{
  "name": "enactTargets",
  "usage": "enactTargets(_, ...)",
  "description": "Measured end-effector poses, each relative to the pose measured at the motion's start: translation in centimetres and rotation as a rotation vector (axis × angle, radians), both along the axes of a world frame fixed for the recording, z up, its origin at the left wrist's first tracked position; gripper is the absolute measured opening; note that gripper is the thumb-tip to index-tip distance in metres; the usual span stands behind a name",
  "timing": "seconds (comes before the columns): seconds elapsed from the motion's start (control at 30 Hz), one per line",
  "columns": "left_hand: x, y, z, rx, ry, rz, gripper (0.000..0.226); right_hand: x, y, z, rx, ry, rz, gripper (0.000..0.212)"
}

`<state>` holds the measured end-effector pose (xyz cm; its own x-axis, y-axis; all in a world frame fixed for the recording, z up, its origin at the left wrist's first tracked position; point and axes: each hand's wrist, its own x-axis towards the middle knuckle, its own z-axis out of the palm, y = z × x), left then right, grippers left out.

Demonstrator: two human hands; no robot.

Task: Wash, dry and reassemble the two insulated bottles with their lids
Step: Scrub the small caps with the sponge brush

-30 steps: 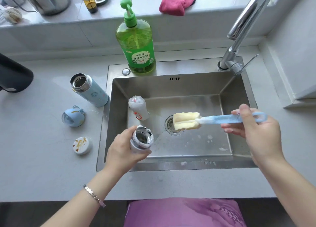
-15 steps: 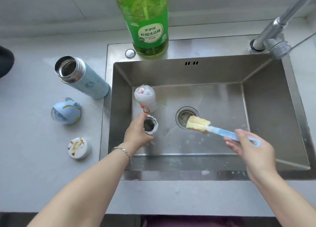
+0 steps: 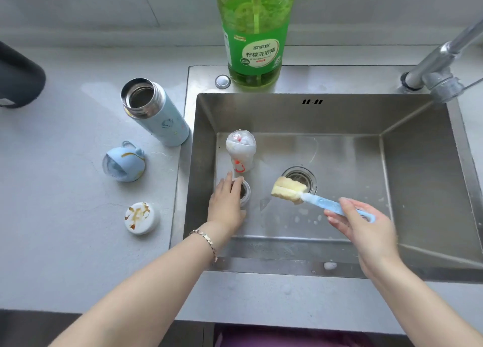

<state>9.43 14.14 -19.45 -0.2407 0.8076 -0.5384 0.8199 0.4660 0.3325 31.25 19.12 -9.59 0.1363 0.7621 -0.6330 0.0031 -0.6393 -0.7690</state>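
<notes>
My left hand point(image 3: 226, 203) grips a small white bottle point(image 3: 245, 192) low inside the steel sink point(image 3: 418, 179); its open mouth shows beside my fingers. A white lid with red marks point(image 3: 240, 150) stands on the sink floor just behind it. My right hand point(image 3: 363, 226) holds a blue-handled sponge brush point(image 3: 288, 190), its yellow sponge head over the drain point(image 3: 300, 175). On the counter to the left stands a light blue bottle point(image 3: 156, 114), open-mouthed. A blue lid point(image 3: 122, 162) and a white cap with brown stains point(image 3: 141, 218) lie in front of it.
A green dish soap bottle point(image 3: 254, 33) stands on the sink's back rim. The tap point(image 3: 441, 62) rises at the back right. A dark object point(image 3: 18, 77) sits at the far left of the grey counter point(image 3: 65, 255). Foam specks dot the sink floor.
My left hand has lowered the white bottle from above the sink's front rim down to the sink floor. My right hand has brought the sponge brush lower, over the drain. The view has tilted down.
</notes>
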Motion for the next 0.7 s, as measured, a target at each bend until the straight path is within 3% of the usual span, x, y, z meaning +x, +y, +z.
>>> enactTargets(0.1, -0.5, -3.2, 4.7, 0.216, -0.016, -0.032, 0.048, 0.8, -0.5, 1.5, 0.001, 0.031, 0.057, 0.016)
enactTargets(0.2, -3.6, -6.9, 8.2, 0.438, 0.137, 0.194, 0.043, 1.8, -1.1, 3.1, -0.054, 0.086, 0.141, 0.021)
enactTargets(0.3, -7.1, -9.6, 9.6, 0.315, 0.268, 0.489, 0.064, 2.2, -1.7, 4.4, -0.119, 0.064, 0.322, 0.030)
enactTargets(0.4, -8.8, -10.4, 8.7, 0.139, 0.273, 0.615, 0.085, 1.9, -2.3, 5.3, -0.150, -0.005, 0.512, 0.042)
enactTargets(0.57, -9.4, -9.6, 7.2, 0.052, 0.184, 0.726, 0.063, 1.6, -3.2, 5.3, -0.119, -0.147, 0.629, 0.037)
enactTargets(0.7, -7.7, -9.5, 8.0, 0.190, 0.103, 0.788, 0.042, 2.5, -3.8, 5.2, -0.072, -0.211, 0.699, 0.028)
